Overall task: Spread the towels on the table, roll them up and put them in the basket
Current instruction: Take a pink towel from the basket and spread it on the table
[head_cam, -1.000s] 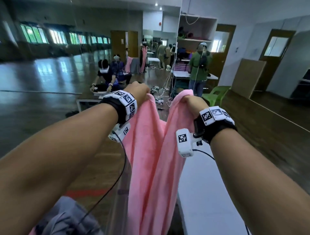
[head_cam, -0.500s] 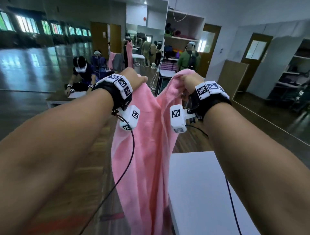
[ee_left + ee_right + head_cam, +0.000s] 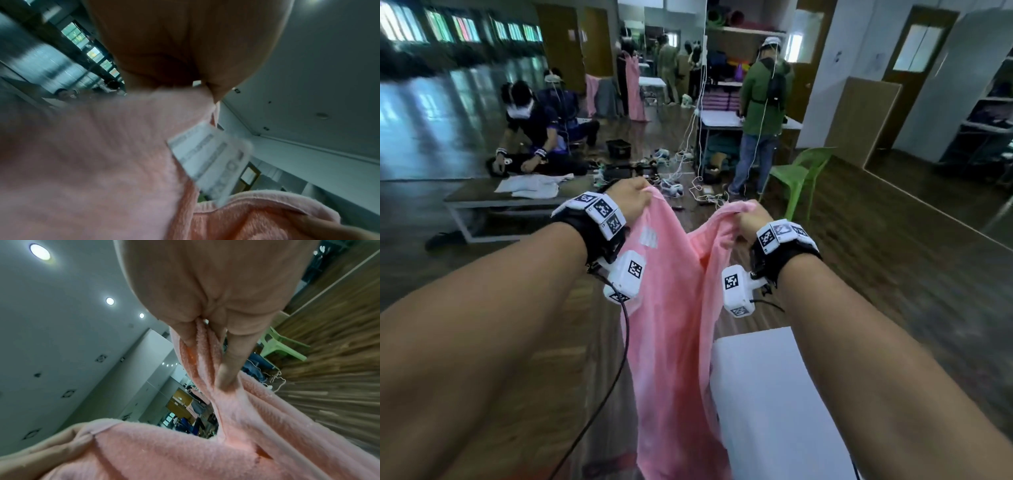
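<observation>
We are holding the pink towel [image 3: 674, 308] up in the air, our left hand [image 3: 631, 202] gripping one bunched top edge and our right hand [image 3: 751, 219] pinching the other. Between the grips the cloth is sagging; below them it is hanging beside the white table [image 3: 774, 404].

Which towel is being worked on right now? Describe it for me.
Start at the white table nearest the camera. Hanging off its left edge is a pink towel, gripped by the left hand and right hand; it alone is held up.
</observation>
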